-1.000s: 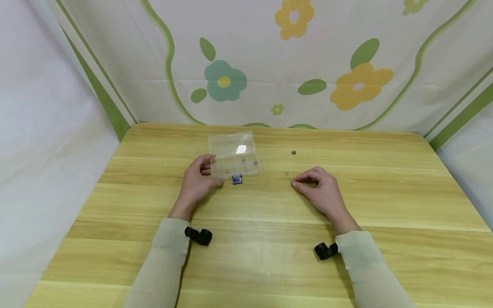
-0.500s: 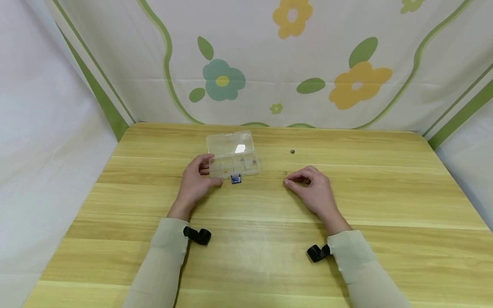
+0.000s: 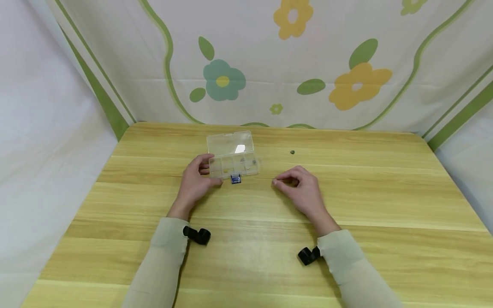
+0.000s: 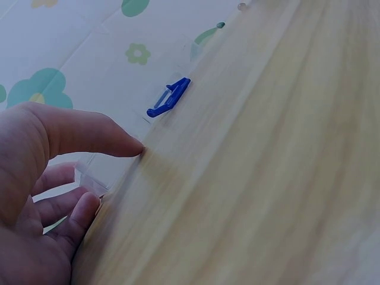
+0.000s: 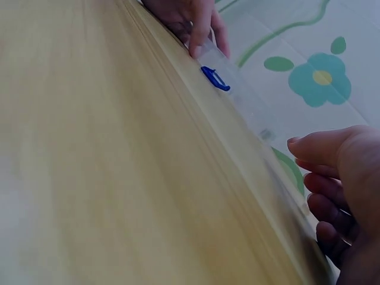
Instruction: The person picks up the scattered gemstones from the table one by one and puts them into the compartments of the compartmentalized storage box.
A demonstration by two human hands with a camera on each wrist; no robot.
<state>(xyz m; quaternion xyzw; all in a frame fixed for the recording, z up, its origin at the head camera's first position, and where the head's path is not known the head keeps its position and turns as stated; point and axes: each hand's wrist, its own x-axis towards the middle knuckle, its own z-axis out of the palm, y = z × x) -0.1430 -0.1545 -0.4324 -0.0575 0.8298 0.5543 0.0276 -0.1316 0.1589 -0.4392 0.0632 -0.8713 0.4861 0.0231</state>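
Observation:
A clear plastic compartment box (image 3: 233, 159) lies on the wooden table (image 3: 246, 256) with its lid folded back and a blue latch (image 3: 236, 179) at its front. My left hand (image 3: 194, 184) grips the box's left end, thumb (image 4: 89, 133) on the front wall near the latch (image 4: 169, 97). My right hand (image 3: 298, 188) hovers just right of the box, fingers curled and thumb close to the fingertips. In the right wrist view nothing shows between my right hand's (image 5: 344, 178) thumb and fingers. Some compartments hold small items. A small dark bead (image 3: 292, 152) lies alone farther back right.
A flower-patterned cloth (image 3: 269, 64) hangs behind the table and white cloth (image 3: 46, 141) closes off the left side. Black wrist cameras (image 3: 198, 235) sit on both sleeves. Bare wood stretches across the near half and the right side of the table.
My right hand has slid left along the table toward the box, fingers staying curled. The left hand and the box have not moved.

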